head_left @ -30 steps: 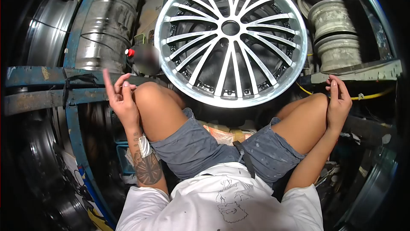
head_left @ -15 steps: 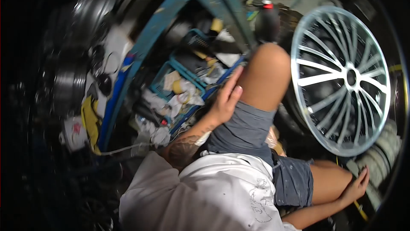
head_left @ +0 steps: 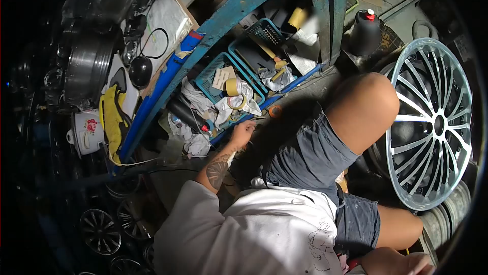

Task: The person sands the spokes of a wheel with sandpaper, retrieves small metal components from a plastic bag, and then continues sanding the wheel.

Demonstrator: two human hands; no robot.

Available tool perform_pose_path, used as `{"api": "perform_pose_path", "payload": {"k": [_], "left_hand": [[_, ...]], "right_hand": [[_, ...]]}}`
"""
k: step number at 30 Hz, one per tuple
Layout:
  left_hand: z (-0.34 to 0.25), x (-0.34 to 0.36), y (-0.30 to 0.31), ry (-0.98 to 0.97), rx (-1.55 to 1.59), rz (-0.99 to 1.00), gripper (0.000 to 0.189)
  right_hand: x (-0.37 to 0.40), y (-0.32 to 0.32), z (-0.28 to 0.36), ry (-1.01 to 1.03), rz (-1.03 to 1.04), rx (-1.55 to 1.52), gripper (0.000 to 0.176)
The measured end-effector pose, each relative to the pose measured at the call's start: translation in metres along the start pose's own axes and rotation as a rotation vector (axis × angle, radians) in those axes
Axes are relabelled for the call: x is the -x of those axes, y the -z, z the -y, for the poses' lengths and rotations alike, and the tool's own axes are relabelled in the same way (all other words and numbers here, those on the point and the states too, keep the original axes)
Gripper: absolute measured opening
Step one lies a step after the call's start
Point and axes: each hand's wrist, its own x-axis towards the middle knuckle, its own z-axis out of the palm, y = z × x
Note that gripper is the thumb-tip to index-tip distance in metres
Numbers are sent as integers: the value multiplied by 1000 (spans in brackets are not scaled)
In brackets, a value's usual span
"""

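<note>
My left hand is beside the blue rail at the near end of the teal basket, its fingers curled together; what they hold, if anything, is too small to name. Tape rolls, crumpled white paper and a black bottle lie close by. A small orange roll is on the floor to its right. At the lower right edge, my right hand is partly cut off and its fingers are unclear. Above it stands a large silver multi-spoke wheel, past my raised knee.
A blue metal frame runs across the upper left. Beyond it are yellow gloves and a white floral pot. More wheels are at the lower left. A dark bottle with a red cap stands upper right.
My left hand has left my knee and moved to the basket's near end, its fingers now curled. My right hand has moved down from my other leg to the frame's bottom edge. The view has shifted.
</note>
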Motion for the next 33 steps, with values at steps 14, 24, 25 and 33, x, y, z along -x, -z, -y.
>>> {"api": "perform_pose_path", "payload": {"k": [14,24,25,33], "left_hand": [[-111,-190,-24,-230,-329,-296,24],[-119,-179,10,-565,-578,-375,11],[-127,-187,10,-620,-542,-406,13],[-77,-290,-25,-189,-195,-87,30]], "right_hand": [[-4,-43,-66,278,-210,333,59],[75,-58,-70,-801,-139,1215,41],[77,-62,-72,-828,-159,1193,40],[82,-47,-63,-718,-76,1084,37]]}}
